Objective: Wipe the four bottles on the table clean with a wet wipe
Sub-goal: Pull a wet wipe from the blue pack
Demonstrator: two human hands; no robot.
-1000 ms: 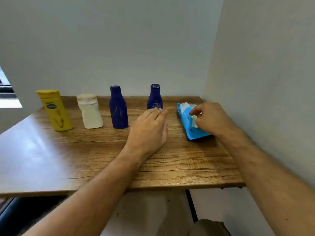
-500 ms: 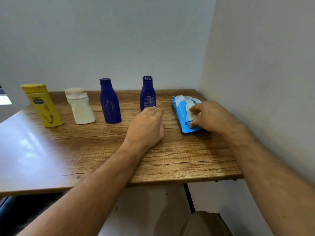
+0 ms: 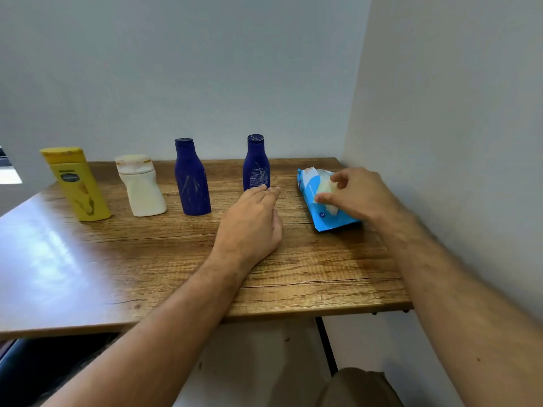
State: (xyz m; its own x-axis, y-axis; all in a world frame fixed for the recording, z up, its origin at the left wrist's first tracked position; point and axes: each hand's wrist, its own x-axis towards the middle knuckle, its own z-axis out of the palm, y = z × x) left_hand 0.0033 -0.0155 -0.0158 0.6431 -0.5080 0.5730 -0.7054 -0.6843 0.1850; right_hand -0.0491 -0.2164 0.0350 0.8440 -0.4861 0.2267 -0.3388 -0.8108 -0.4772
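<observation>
Since a moment earlier, the right hand point(image 3: 357, 196) has lifted slightly off the blue wet-wipe pack point(image 3: 321, 202) at the bench's right end, thumb and forefinger now pinching a pale wet wipe point(image 3: 326, 188) drawn up from the pack's opening; the left hand point(image 3: 249, 223) has stayed flat on the wooden bench point(image 3: 88, 274), palm down, fingers straight and together. Much of the wipe is hidden behind the right fingers, so how far it has come out of the pack cannot be told, and the pack's far side is covered by the hand. The print on the bottles is too small to read. The pack lies flat near the corner where the two walls meet, with more wipes showing white in its opening. Four bottles stand upright in a row toward the back of the bench: a yellow bottle point(image 3: 77, 185) farthest left, a white bottle point(image 3: 141, 186) beside it, then a dark blue bottle point(image 3: 191, 179), then a second dark blue bottle point(image 3: 256, 164). The left fingertips point(image 3: 266, 190) lie just in front of that last bottle's base, touching or nearly so. The two hands are apart, the pack just right of the left hand.
</observation>
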